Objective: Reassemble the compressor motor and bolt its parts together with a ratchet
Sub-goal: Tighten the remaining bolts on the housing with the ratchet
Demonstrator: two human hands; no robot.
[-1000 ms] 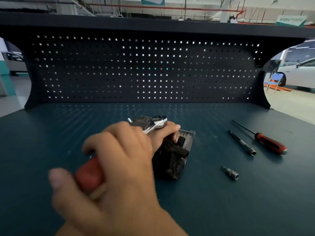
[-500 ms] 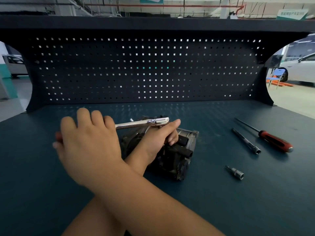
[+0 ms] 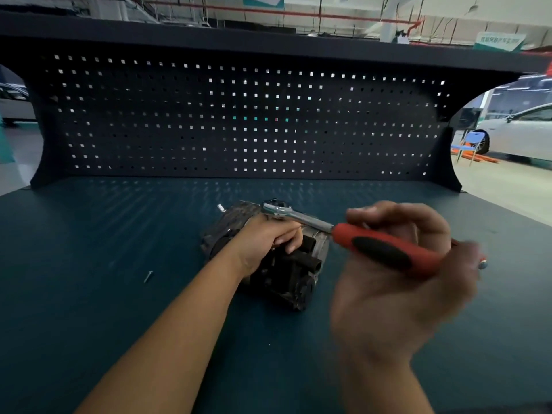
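**Heavy motor pinned, ratchet seated on top**

The bench (image 3: 89,309) carries the work, and the motor (image 3: 286,282) lies near its middle. It is a dark, blocky lump of cast metal, stiff and probably heavy enough to sit firm, but likely to twist under a wrench pull. Its ribbed, grimy body offers plenty of edges to hold. The top edge beside the fastener looks like the best place to brace it.

The right hand (image 3: 397,294), blurred, has its fingers curled round the ratchet (image 3: 382,249) well down the red handle. That is the sensible spot, since it gives the most leverage. The left hand (image 3: 263,243) clamps over the motor's top with its fingers hooked down the 3 o'clock side, steadying the body just below the ratchet head.

The chrome head sits on the motor's 12 o'clock edge, and the handle runs out toward 4 o'clock. The rubbery grip should not slip; the polished shank might.

A small loose screw (image 3: 148,276) lies on the bench at 9 o'clock from the motor, well apart. It is light and could easily roll away.
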